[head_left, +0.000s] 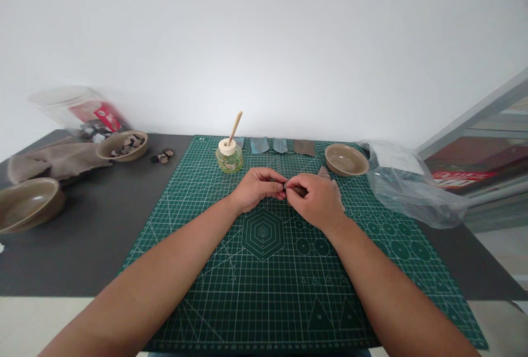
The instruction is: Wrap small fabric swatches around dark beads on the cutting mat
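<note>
My left hand [262, 187] and my right hand [315, 197] meet over the middle of a green cutting mat [264, 280]. Their fingertips pinch a small dark piece [285, 186] between them; its kind is too small to make out. A strip of brown-grey cloth [323, 171] shows behind my right hand, partly covered by it. Left of the hands stands a glass jar [231, 163] with a cream lid and a wooden stick [235, 127] rising out of it. Beyond the hands, several flat blue-grey patches [259, 145] and a brown patch [304, 148] lie in a row.
An empty-looking tan bowl [346, 167] and a clear plastic bag [412, 197] sit to the right. At left are a bowl of scraps [124, 150], loose scraps [163, 156], brown cloth [58, 161], another bowl [31, 203] and a plastic bag [78, 106]. A white wall stands behind.
</note>
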`<state>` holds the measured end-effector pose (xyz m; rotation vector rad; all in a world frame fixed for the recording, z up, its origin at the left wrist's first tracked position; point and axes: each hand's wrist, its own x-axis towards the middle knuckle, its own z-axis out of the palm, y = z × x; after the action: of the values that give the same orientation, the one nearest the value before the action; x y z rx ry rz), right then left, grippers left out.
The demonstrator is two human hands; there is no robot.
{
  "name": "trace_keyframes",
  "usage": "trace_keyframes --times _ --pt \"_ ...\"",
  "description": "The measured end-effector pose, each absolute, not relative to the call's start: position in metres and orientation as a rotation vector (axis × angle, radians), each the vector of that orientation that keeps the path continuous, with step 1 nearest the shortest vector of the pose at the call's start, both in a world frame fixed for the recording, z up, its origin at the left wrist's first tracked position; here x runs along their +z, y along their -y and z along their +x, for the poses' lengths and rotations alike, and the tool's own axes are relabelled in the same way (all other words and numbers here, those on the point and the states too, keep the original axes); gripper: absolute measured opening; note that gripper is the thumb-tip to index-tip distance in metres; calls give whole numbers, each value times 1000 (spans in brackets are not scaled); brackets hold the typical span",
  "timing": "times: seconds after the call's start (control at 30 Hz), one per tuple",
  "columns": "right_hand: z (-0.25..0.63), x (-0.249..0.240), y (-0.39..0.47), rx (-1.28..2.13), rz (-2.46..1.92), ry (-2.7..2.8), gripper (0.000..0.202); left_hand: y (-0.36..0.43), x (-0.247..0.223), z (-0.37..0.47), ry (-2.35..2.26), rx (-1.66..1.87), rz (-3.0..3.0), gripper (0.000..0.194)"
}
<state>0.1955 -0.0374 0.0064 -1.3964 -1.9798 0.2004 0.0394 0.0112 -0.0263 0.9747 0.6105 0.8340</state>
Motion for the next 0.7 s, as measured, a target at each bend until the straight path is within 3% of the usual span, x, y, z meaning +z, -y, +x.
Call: trace_keyframes --times 0.7 --pt "199 7 40 191 -1360 1855 10 -14 -20 35 -548 862 798 16"
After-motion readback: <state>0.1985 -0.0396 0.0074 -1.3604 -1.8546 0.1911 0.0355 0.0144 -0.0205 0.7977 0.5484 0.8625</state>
